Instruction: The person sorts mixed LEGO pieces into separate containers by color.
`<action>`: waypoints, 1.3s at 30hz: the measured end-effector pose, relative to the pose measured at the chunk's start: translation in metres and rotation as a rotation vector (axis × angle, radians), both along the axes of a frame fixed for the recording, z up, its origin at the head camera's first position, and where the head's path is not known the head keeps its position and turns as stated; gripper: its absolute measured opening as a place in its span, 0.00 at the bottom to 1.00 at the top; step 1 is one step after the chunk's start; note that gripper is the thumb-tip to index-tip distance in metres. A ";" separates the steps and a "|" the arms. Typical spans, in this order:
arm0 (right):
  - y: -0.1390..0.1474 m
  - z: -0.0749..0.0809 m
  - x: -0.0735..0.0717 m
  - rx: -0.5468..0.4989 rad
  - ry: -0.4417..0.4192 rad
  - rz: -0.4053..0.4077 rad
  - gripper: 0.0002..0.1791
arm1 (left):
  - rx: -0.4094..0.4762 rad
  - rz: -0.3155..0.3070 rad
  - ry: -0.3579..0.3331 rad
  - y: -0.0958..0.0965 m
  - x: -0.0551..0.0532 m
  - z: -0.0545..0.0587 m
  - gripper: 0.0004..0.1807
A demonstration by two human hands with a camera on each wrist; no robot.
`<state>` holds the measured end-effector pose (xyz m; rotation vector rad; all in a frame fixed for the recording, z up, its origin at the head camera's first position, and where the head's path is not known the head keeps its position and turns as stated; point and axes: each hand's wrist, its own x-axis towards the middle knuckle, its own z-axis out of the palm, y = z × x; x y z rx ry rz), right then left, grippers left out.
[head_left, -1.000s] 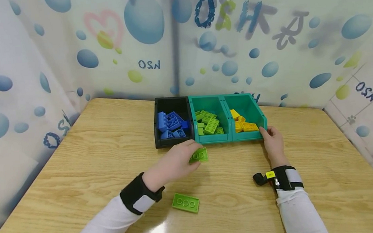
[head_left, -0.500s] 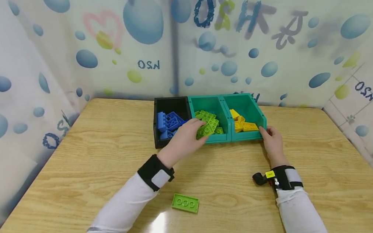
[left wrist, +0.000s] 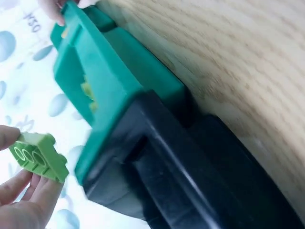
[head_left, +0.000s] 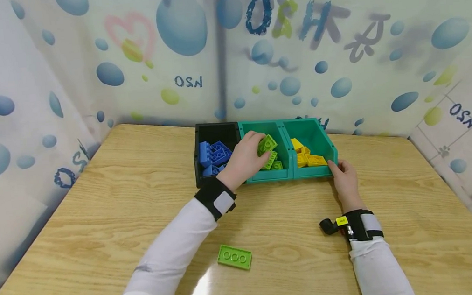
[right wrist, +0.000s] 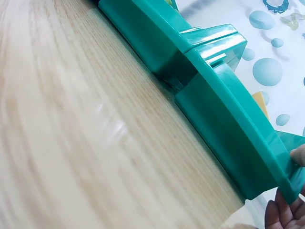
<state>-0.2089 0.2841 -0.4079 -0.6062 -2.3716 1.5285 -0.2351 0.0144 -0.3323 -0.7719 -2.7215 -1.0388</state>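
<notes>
My left hand [head_left: 247, 157] pinches a green toy building brick [head_left: 267, 144] over the middle teal bin [head_left: 270, 176]. In the left wrist view, that brick [left wrist: 40, 155] sits between thumb and fingertips with its hollow underside showing. Several green bricks [head_left: 269, 161] lie below it in the bin, partly hidden by the hand. At the right end, my right hand [head_left: 346, 182] grips the front corner of the right teal bin [head_left: 311, 172], thumb inside and fingers outside. Another green brick [head_left: 235, 257] lies underside up on the table, nearer to me.
A black bin [head_left: 198, 169] with blue bricks [head_left: 219, 153] stands against the left side of the middle bin. Yellow bricks [head_left: 310, 159] lie in the right bin. All three bins stand in a row on the wooden table [head_left: 140, 212], before a patterned curtain [head_left: 198, 99].
My left hand has carried the green brick forward and right, from above the table in front of the bins to over the middle bin. My right hand has stayed at the corner.
</notes>
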 end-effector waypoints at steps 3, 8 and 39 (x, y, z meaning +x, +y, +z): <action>0.001 -0.001 0.001 0.004 -0.004 -0.001 0.27 | -0.034 0.014 0.004 0.003 -0.007 -0.002 0.25; 0.001 -0.001 0.001 0.005 -0.013 -0.002 0.28 | -0.063 0.028 -0.036 0.009 -0.015 -0.006 0.25; 0.002 -0.003 -0.002 0.003 0.013 -0.003 0.27 | -0.433 0.004 0.040 0.025 -0.031 -0.013 0.19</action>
